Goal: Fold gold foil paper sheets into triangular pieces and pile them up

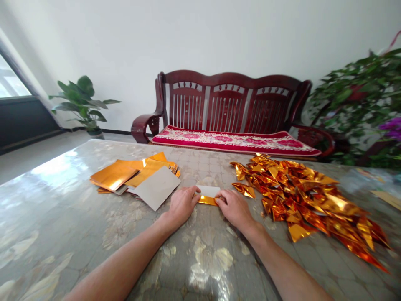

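Between my hands a sheet of gold foil paper [207, 200] lies on the table, its near part folded over with the gold side up and its white side showing beyond. My left hand [183, 203] pinches the left end of the fold. At the right end, my right hand [234, 205] grips it between thumb and fingers. Left of my hands is a loose stack of flat gold sheets [114, 174], with one white-side-up sheet [158, 188] on its near edge. A heap of folded gold foil pieces [300, 192] spreads out to the right.
The table [131, 251] has a glossy, flower-patterned cover. Clear plastic wrapping [366, 179] lies at its right edge. Behind stands a dark red wooden bench [227, 104] with a red patterned cushion [232, 140]. Potted plants [83, 102] flank it.
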Action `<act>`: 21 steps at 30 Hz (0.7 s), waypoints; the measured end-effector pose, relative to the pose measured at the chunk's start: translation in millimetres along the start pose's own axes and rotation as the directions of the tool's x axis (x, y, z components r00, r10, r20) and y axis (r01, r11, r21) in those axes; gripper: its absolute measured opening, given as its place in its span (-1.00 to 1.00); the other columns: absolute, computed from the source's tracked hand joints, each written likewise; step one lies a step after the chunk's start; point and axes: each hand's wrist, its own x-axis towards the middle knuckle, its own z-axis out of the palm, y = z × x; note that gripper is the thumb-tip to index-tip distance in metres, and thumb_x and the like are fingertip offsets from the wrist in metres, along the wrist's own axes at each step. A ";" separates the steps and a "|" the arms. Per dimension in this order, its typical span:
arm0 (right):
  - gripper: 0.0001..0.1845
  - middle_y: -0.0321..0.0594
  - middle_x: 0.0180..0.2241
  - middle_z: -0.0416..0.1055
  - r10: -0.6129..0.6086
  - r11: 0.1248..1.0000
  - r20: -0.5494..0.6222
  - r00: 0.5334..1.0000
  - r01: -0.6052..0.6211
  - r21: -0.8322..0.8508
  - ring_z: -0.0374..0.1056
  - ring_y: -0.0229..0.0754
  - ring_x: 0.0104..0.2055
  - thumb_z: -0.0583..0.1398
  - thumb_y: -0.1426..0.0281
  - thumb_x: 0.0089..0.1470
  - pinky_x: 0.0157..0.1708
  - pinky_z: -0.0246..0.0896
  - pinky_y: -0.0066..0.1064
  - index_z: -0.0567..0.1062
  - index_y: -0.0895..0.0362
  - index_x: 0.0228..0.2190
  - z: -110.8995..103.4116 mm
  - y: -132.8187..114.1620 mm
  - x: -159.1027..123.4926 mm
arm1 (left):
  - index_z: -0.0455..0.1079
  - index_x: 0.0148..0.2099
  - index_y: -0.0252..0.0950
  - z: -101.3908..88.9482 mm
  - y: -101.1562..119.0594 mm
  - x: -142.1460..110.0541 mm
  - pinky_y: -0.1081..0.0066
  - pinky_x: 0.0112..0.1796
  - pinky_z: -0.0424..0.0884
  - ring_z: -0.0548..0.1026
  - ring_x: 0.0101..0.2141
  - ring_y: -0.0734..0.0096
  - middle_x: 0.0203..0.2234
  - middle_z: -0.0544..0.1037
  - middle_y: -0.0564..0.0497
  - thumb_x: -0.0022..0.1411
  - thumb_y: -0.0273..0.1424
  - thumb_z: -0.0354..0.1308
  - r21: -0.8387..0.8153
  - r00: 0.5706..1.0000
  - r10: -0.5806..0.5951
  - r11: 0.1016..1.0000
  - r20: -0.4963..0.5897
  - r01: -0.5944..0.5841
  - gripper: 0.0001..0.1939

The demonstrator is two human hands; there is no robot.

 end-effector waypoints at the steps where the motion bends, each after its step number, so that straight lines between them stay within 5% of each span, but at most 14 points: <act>1: -0.91 -0.30 -0.33 0.54 0.002 1.000 0.001 1.000 -0.002 -0.004 0.37 -0.19 -0.23 0.20 0.39 0.13 -0.25 0.09 -0.42 0.55 0.03 -0.36 0.2 0.3 0.2 | 0.43 -0.06 -0.20 0.2 0.1 -0.3 0.42 -0.27 0.30 0.55 -0.27 0.32 -0.35 0.62 0.04 0.34 -0.31 0.07 0.011 1.000 0.003 1.000 -0.004 -0.003 -0.80; 21: -0.92 -0.28 -0.33 0.55 0.034 0.997 0.026 0.999 -0.032 -0.073 0.40 -0.17 -0.25 0.21 0.35 0.13 -0.30 0.07 -0.41 0.53 0.03 -0.31 0.6 -1.7 3.1 | 0.40 -0.13 -0.23 -1.9 10.5 -4.0 0.33 -0.22 0.31 0.47 -0.23 0.24 -0.30 0.53 -0.03 0.32 -0.38 0.10 0.287 0.997 0.071 0.956 -0.024 -0.062 -0.90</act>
